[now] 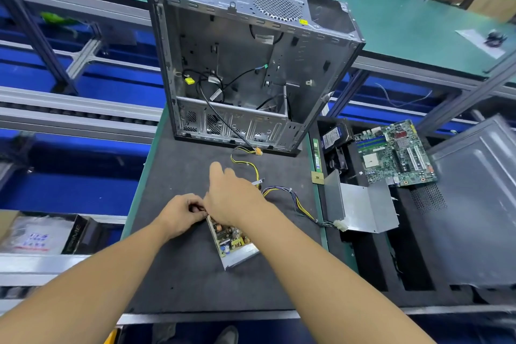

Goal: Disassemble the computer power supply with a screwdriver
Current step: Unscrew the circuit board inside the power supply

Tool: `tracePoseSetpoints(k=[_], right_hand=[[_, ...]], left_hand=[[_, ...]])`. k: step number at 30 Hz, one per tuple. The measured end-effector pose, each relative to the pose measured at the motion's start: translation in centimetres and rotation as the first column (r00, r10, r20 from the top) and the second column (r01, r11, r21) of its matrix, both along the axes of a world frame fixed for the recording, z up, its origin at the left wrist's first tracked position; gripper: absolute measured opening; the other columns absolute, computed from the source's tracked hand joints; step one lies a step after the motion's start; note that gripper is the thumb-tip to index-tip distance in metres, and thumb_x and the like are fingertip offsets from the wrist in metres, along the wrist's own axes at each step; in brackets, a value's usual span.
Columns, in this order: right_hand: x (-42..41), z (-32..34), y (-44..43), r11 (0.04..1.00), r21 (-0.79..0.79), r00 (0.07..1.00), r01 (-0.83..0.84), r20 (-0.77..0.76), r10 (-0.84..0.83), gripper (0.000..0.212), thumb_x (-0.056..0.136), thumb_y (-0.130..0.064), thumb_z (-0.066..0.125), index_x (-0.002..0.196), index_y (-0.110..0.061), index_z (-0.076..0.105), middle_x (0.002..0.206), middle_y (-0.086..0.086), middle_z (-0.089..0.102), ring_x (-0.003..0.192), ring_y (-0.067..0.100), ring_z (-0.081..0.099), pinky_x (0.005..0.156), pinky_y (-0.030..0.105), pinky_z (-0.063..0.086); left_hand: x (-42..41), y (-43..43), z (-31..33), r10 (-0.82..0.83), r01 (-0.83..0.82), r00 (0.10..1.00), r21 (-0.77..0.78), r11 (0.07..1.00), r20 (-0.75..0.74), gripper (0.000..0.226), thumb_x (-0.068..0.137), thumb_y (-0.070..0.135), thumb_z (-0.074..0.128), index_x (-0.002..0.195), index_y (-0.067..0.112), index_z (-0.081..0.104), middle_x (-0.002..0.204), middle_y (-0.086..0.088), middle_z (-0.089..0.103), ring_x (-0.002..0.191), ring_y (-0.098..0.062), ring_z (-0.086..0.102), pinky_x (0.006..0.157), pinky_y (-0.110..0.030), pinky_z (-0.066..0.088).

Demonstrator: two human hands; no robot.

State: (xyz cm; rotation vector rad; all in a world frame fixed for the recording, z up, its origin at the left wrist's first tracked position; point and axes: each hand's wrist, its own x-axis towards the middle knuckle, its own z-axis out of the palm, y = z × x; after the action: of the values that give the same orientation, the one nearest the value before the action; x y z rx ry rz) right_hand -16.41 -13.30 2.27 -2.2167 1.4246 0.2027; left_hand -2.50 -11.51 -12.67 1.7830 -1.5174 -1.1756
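Note:
The opened power supply (234, 243) lies on the dark mat, its circuit board bare in a metal tray. Its yellow, black and purple cables (296, 202) trail right to a white plug (341, 225). My left hand (183, 213) has curled fingers at the unit's far left corner, pinching something small there that I cannot make out. My right hand (233, 193) lies over the far end of the unit, fingers stretched forward; what is under it is hidden. No screwdriver shows.
An emptied computer case (243, 64) stands upright at the mat's far end. In the tray to the right lie the supply's metal cover (360, 204), a motherboard (396, 153), a hard drive (333, 134) and a grey side panel (474, 201). A conveyor runs at left.

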Motion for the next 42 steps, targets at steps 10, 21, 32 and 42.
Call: tracePoseSetpoints(k=[10,21,32,42], right_hand=[[-0.3,-0.3,0.2,0.991,-0.118,0.994,0.061,-0.078,-0.071,0.040,0.100,-0.042,0.038,0.126,-0.012,0.032,0.118,0.015,0.045,0.102,0.040,0.057,0.068,0.040,0.033],[0.1,0.8,0.2,0.996,0.080,1.000,0.030,-0.007,-0.030,0.032,0.094,-0.010,0.050,0.119,-0.012,0.030,0.119,0.015,0.039,0.109,0.040,0.050,0.073,0.042,0.036],[-0.4,0.9,0.0,0.997,0.020,0.996,0.073,-0.062,-0.071,0.027,0.103,-0.039,0.031,0.112,-0.013,0.031,0.104,0.014,0.048,0.090,0.036,0.048,0.070,0.042,0.033],[-0.8,0.8,-1.4,0.992,0.126,0.999,-0.018,0.038,0.013,0.025,0.098,-0.023,0.050,0.115,-0.012,0.036,0.124,0.013,0.040,0.104,0.036,0.049,0.075,0.038,0.032]], left_hand=[[0.0,-0.3,-0.2,-0.009,0.008,1.000,0.022,1.000,0.018,0.039,0.079,-0.003,0.076,0.062,0.029,0.059,0.068,0.005,0.061,0.062,-0.010,0.047,0.057,-0.007,0.038],[0.1,-0.4,-0.7,-0.018,0.015,0.998,0.041,0.999,0.059,0.026,0.078,-0.003,0.074,0.071,0.019,0.063,0.071,0.000,0.061,0.064,-0.011,0.046,0.059,-0.009,0.038],[0.4,-0.4,-0.7,-0.048,0.046,0.998,0.027,0.999,0.052,0.032,0.079,-0.004,0.075,0.071,0.025,0.063,0.065,0.011,0.055,0.057,-0.002,0.044,0.059,-0.005,0.038],[0.4,-0.4,-1.3,-0.036,0.034,0.998,0.026,0.999,0.058,0.018,0.080,-0.002,0.076,0.085,0.014,0.070,0.067,0.007,0.054,0.062,-0.007,0.047,0.060,-0.005,0.037]])
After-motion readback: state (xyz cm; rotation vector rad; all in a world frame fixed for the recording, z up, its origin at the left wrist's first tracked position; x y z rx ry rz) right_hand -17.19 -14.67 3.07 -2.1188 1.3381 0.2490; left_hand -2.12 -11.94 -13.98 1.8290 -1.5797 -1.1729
